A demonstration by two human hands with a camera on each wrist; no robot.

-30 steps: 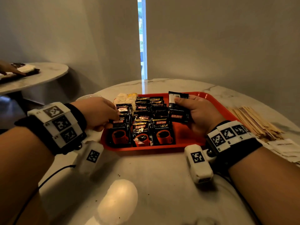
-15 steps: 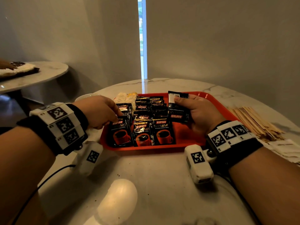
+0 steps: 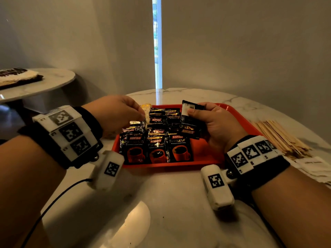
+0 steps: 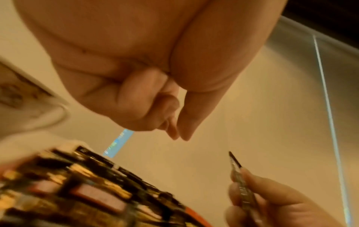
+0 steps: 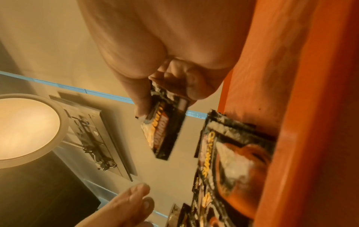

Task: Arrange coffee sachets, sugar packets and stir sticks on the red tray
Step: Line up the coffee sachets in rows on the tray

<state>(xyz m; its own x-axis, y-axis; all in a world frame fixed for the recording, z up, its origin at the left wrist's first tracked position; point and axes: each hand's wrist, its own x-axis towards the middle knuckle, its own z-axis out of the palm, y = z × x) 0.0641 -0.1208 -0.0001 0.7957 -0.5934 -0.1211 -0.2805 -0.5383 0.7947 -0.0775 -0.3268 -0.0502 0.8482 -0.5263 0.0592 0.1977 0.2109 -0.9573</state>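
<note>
A red tray (image 3: 206, 153) lies on the marble table (image 3: 170, 203). Black Kopiko coffee sachets (image 3: 155, 149) fill its left half in overlapping rows. Pale and yellow packets (image 3: 147, 111) lie at its back left. My left hand (image 3: 141, 113) hovers over that back-left corner. In the left wrist view its fingers (image 4: 179, 136) are curled, thumb tip against fingertip, with nothing seen between them. My right hand (image 3: 197, 113) grips a small stack of sachets (image 3: 189, 111) upright above the tray's right side; the right wrist view shows the held sachet (image 5: 165, 130).
Wooden stir sticks (image 3: 279, 136) lie in a pile on the table right of the tray, with pale paper packets (image 3: 313, 169) in front of them. A second round table (image 3: 44, 86) with a dark tray stands at the far left. A black cable (image 3: 53, 199) trails by my left arm.
My left hand has risen from the front-left sachet row and moved to the tray's back left. The right hand has lifted its sachets slightly.
</note>
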